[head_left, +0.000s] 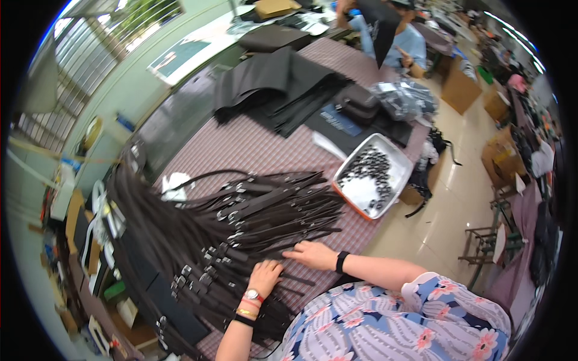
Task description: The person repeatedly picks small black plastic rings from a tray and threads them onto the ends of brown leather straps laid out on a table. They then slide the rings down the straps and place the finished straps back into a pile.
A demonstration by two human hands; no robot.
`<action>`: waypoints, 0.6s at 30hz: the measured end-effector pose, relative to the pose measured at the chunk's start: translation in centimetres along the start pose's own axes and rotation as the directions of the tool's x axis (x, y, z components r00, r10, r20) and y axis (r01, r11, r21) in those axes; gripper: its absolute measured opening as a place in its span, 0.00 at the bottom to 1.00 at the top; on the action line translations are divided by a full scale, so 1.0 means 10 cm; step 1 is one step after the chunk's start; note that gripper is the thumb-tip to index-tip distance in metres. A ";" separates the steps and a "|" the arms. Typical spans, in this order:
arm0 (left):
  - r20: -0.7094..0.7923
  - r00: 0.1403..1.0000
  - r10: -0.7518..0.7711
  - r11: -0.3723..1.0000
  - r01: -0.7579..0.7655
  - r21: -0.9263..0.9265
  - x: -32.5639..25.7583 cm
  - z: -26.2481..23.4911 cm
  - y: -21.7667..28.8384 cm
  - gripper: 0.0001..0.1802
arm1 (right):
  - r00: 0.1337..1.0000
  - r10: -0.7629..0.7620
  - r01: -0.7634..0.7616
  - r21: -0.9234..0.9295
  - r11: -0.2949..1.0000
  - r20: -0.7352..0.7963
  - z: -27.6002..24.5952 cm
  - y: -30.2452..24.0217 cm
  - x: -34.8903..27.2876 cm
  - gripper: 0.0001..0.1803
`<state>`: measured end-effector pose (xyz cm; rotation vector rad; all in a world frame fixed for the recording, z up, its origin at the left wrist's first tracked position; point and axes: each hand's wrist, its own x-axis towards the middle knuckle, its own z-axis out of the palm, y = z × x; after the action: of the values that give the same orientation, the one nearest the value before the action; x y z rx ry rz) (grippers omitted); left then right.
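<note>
Resting flat on dark straps [265,216], left hand [265,275], right hand [313,254], fingers spread.

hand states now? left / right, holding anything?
Left hand: open, flat on the pile of dark straps, gripping nothing.
Right hand: open, fingers spread on the straps, gripping nothing.

She wears a short-sleeved top printed with pink flowers and pale cactus-like shapes on a blue and white ground. Both forearms are bare below the sleeves. The left hand [264,275] has a stack at its wrist: a watch with a round face on a red band, a thin yellow bangle and a black band. The right hand [313,254] has a single plain black band at the wrist.
</note>
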<state>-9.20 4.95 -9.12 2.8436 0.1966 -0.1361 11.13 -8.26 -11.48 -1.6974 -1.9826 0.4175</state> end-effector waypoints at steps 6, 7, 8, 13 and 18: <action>0.180 0.982 0.052 0.995 -0.036 -0.089 0.11 0.04 -0.10 0.16 | 0.898 0.216 -0.196 0.090 0.976 -0.384 -0.98 0.46 -0.45 0.08; 0.223 0.973 0.057 0.984 -0.018 -0.175 0.14 0.00 -0.11 0.15 | 0.834 0.303 -0.293 0.095 0.951 -0.461 -1.12 0.69 -0.61 0.09; 0.214 0.974 0.072 0.966 -0.015 -0.260 0.19 -0.08 -0.10 0.15 | 0.777 0.437 -0.496 -0.013 0.868 -0.452 -1.27 0.90 -0.77 0.11; 0.366 0.930 0.038 0.770 0.206 -0.604 0.43 -0.59 -0.01 0.13 | 0.826 0.563 -0.552 -0.244 0.798 -0.027 -1.55 1.39 -1.13 0.18; 0.179 0.976 -0.122 0.629 0.215 -0.747 0.40 -0.69 0.04 0.12 | 0.854 0.517 -0.519 -0.154 0.841 -0.061 -1.51 1.36 -1.08 0.13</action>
<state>-4.71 7.00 -2.86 1.9437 0.3930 -0.1944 31.87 -17.70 -7.95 -2.3413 -1.5509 0.4249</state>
